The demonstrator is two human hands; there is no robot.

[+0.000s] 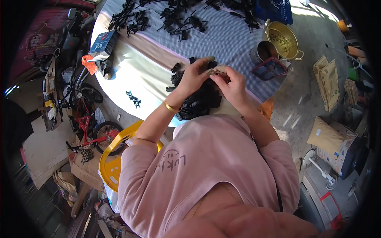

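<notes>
Both hands worked together at the near edge of the round worktop [222, 35] covered in a blue-grey checked cloth, right above the heap of small black plastic parts [198, 101] taken here as the landmark. Left hand [192, 77], gold bangle on the wrist, was closed around one small black plastic piece [210, 64] with thumb and forefinger up. Right hand [232, 85] was pinched narrow on a small tan part [217, 71] that met the left hand's piece; whether the two were already mated couldn't be told, too small. My read: fitting one part into the other. To do it well, I'd keep both pieces low over the heap so a dropped one lands there, line them up square before pressing, and push with fingertips, not the palm. Beyond the heap, more black plastic clips [178, 20] lay scattered across the cloth. Right of and beyond the heap sat a steel cup [266, 50], a gold-coloured metal basin [282, 39] and a small red-framed tray [270, 68]. Left of the heap, a lone cluster of black pieces [133, 98] lay on the bare white part of the worktop, well apart.
</notes>
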